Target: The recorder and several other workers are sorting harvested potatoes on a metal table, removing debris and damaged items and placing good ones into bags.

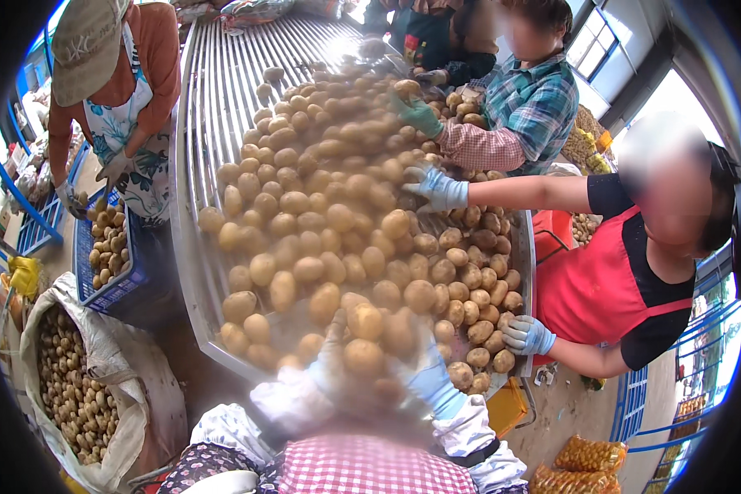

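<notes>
At the lower middle, my left hand (328,356) in a pale glove and my right hand (428,370) in a light blue glove cup a blurred bunch of potatoes (364,356), one on each side, fingers curved against them. Around and beyond them, potatoes (284,225) cover much of a metal sorting table (218,70) with a slatted bed. A haze or motion blur softens the middle of the pile and my fingertips.
Co-workers stand at left (115,90), upper right (527,107), far end (436,33) and right (601,272), the last with blue-gloved hands on the table. A blue crate (82,272) and woven sack (144,379) of potatoes stand left; mesh bags (589,453) lie lower right.
</notes>
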{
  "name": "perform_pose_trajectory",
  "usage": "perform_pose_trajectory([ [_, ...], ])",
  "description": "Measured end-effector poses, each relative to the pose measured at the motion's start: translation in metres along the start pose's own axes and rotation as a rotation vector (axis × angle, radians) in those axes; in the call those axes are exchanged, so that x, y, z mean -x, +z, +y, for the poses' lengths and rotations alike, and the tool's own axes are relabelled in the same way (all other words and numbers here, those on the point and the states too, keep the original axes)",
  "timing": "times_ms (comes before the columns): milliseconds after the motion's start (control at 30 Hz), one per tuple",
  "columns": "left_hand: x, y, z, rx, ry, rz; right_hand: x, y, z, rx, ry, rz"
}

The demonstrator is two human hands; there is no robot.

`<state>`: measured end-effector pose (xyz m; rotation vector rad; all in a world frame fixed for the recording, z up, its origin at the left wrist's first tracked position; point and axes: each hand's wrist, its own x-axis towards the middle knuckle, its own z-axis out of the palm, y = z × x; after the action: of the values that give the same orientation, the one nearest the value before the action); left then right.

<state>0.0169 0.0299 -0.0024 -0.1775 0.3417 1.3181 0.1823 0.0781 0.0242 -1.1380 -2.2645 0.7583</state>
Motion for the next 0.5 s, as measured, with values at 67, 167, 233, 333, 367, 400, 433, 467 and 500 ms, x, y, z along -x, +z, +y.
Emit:
perform_pose_trajectory([
  [67, -0.003, -0.006, 0.009, -0.016, 0.007, -0.018, -0.009, 0.007, 0.0, -0.154, 0.057, 0.005],
  [167, 0.004, 0.001, 0.024, 0.224, -0.141, -0.074, -0.009, 0.015, 0.033, -0.718, 0.417, 0.289],
  [233, 0.026, 0.021, 0.04, 0.202, -0.047, -0.015, -0.005, 0.013, 0.042, -0.038, 0.16, 0.2],
  [333, 0.047, 0.013, 0.062, 0.007, 0.302, 0.057, -0.004, 0.031, 0.027, 0.428, -0.057, -0.034],
  [367, 0.063, 0.03, 0.077, 0.014, 0.177, 0.019, -0.003, 0.036, 0.022, 0.634, -0.073, -0.16],
  [400, 0.073, 0.036, 0.091, 0.021, 0.064, -0.014, 0.0, 0.037, 0.038, 0.72, -0.089, -0.136],
  [433, 0.069, 0.015, 0.101, -0.081, 0.24, 0.052, 0.0, 0.037, 0.041, 0.625, 0.0, -0.072],
  [467, 0.064, -0.026, 0.116, -0.078, 0.375, -0.01, 0.002, 0.038, 0.058, 0.725, -0.101, -0.049],
  [500, 0.083, -0.023, 0.128, -0.141, 0.495, -0.064, 0.004, 0.035, 0.062, 0.767, -0.155, -0.051],
])
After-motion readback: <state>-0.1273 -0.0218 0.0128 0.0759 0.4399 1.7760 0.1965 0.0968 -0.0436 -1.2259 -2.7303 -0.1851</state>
